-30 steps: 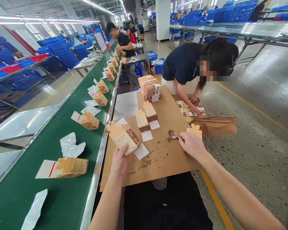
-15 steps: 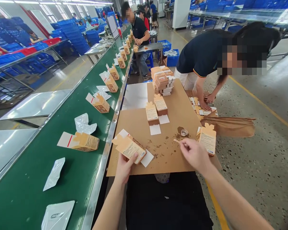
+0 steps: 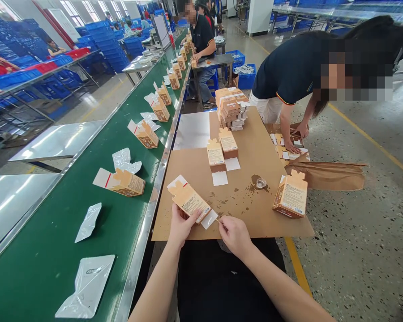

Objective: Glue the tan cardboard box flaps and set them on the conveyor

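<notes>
My left hand grips a tan and brown printed carton, its thumb across the printed face. The carton lies tilted over the cardboard sheet, with a flower-shaped flap at its far end. A white flap sticks out at its near right end. Closed in a pinch, my right hand holds a small thin stick, whose tip is at the white flap. Whether the tip touches it I cannot tell. Beyond that hand stands a small clear cup, with dark wet spots around it on the sheet.
Cartons and a stack of flat cartons stand on the cardboard sheet. Another carton is at its right edge. On my left, a green conveyor bears cartons and silver pouches. A co-worker bends over at the right.
My right hand has moved left with the stick, from beside the clear cup to the carton's white flap. The left hand still holds the carton. The view has shifted slightly.
</notes>
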Demonstrator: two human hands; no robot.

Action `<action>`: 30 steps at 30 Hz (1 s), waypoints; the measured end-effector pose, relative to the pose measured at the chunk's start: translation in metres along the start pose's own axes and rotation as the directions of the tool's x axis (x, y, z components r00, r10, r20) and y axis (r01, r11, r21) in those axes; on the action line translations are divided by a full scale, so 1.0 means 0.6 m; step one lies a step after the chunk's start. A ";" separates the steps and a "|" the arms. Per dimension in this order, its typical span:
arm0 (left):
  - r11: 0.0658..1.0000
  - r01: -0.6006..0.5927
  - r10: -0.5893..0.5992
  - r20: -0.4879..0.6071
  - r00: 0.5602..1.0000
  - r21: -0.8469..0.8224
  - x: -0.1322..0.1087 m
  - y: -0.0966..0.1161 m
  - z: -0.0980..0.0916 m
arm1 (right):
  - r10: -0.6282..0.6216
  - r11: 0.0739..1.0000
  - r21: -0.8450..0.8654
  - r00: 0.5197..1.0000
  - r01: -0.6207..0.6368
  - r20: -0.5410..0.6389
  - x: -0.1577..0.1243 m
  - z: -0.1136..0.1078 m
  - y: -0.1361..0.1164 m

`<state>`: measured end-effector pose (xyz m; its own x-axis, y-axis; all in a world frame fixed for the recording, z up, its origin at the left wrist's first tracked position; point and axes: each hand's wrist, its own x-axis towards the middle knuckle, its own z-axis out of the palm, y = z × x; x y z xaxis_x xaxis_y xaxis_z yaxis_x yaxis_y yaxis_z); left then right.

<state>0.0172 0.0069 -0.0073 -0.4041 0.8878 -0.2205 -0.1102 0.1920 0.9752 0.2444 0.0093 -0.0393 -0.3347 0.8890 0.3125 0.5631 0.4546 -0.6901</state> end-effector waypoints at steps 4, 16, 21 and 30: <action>0.997 -0.071 0.073 -0.034 0.997 0.042 -0.016 -0.010 0.010 | 0.010 0.998 0.061 0.997 -0.005 -0.082 -0.013 -0.032 -0.003; 0.905 -0.152 0.159 0.016 0.987 0.398 -0.063 -0.032 0.018 | 0.255 0.945 0.241 0.960 -0.222 -0.116 -0.072 -0.086 -0.011; 0.897 -0.154 0.223 -0.123 0.967 0.415 -0.034 -0.035 -0.007 | 0.285 0.918 0.318 0.952 -0.238 -0.111 -0.072 -0.084 -0.003; 0.902 0.016 0.270 -0.594 0.758 0.431 0.055 0.065 -0.233 | 0.319 0.903 0.345 0.936 -0.254 -0.146 -0.070 -0.112 0.025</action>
<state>-0.1274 -0.0147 0.0208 -0.8752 0.4764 0.0845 0.2854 0.3673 0.8852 0.3175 -0.0177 -0.0189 -0.0237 0.9856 0.1674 0.3332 0.1656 -0.9282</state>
